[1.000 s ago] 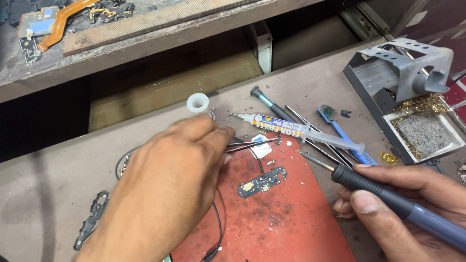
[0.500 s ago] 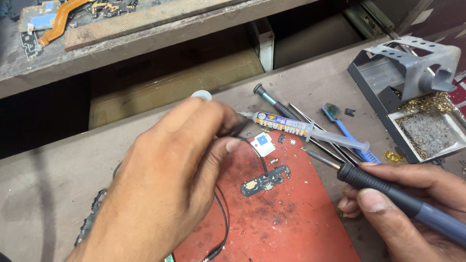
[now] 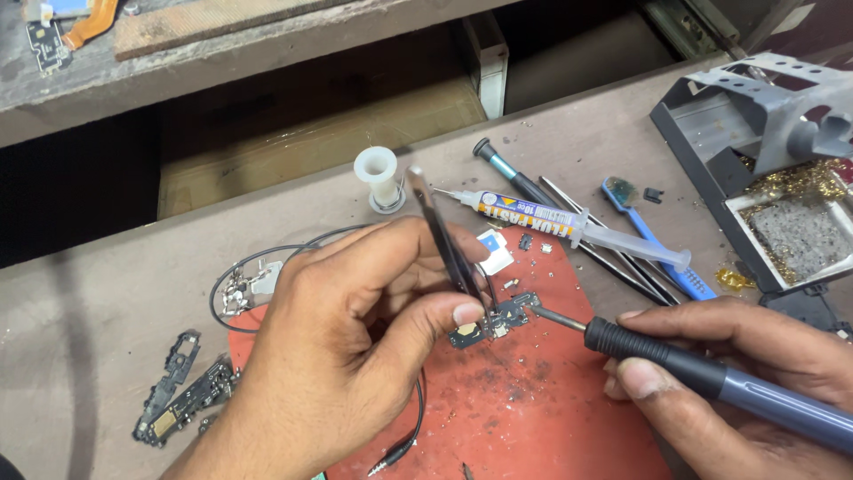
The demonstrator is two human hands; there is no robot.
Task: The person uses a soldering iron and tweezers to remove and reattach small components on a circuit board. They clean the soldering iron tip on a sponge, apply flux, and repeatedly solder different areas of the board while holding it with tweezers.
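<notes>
Left hand [image 3: 355, 356] pinching tweezers [image 3: 449, 253] tip-down, apparently on small board [image 3: 498, 320]

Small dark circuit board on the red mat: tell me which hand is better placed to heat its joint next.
Right hand: likely, since it holds the grey soldering iron, tip at the board; left hand has tweezers.

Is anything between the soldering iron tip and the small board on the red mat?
Nothing visible: the soldering iron tip reaches the small circuit board from the right, while the tweezers in the left hand press it from above.
</notes>
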